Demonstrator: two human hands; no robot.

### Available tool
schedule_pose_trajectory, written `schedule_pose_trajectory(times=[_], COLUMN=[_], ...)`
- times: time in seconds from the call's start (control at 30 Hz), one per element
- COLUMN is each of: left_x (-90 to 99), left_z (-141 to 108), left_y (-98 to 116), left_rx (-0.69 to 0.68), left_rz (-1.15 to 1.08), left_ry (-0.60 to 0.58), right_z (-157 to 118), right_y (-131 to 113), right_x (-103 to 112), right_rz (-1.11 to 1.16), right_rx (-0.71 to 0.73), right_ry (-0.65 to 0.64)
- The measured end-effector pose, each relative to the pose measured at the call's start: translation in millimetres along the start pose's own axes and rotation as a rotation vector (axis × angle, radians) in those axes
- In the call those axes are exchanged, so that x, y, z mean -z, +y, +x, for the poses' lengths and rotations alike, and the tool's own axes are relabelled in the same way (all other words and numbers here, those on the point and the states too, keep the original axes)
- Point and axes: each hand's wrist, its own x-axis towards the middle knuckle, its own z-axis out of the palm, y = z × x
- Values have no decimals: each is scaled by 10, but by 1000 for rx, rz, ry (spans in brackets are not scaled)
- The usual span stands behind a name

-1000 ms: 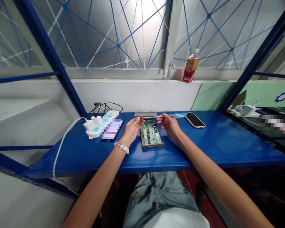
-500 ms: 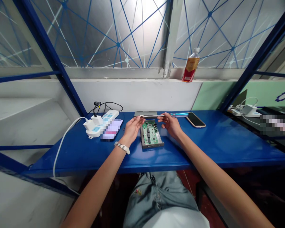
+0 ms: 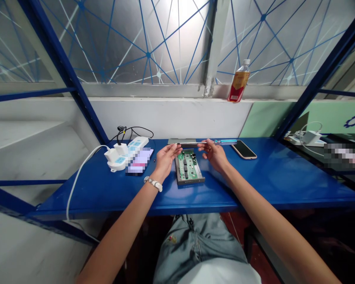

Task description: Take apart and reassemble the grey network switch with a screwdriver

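Note:
A long screwdriver (image 3: 225, 142) with a clear blue handle lies level above the circuit board, its shaft pointing left. My right hand (image 3: 214, 154) is closed on it near where handle and shaft meet. At the shaft's tip, my left hand (image 3: 166, 157) has its thumb and fingers pinched together; a tiny dark thing shows there, too small to name. Between and below the hands, a green circuit board (image 3: 187, 165) sits in an open dark metal case on the blue table (image 3: 272, 177). Behind it lies a flat grey metal plate (image 3: 182, 140), partly hidden by the hands and screwdriver.
On the left are a white power strip (image 3: 118, 159) with plugs and cables, and a phone (image 3: 139, 161) with a lit screen. A dark-screened phone (image 3: 244, 150) lies right of the screwdriver. A bottle (image 3: 239, 83) stands on the ledge behind.
The screwdriver has shifted slightly to the right and up with my right hand. My left hand has moved slightly right, still pinched at the tip.

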Motion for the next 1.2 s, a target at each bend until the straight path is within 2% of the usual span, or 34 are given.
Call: schedule_pose_trajectory(times=[0.5, 0.67, 0.77, 0.83, 0.97, 1.1, 1.2], left_x=[31, 6, 16, 22, -35, -118, -116], left_z=[31, 81, 191, 318, 606, 714, 645], left_y=[17, 13, -21, -37, -70, -188, -303], left_rx=[-53, -69, -99, -124, -263, -335, -315], left_rz=[168, 263, 319, 428, 875, 1203, 1246], left_ry=[-70, -140, -159, -204, -376, -407, -333], right_z=[21, 126, 208, 261, 365, 456, 481], right_y=[-60, -155, -208, -240, -277, -236, -165], right_x=[37, 20, -39, -95, -212, -288, -310], right_rz=[23, 37, -55, -153, -284, -456, -582], right_rx=[-3, 77, 194, 283, 350, 459, 502], right_ry=[25, 60, 81, 95, 66, 65, 32])
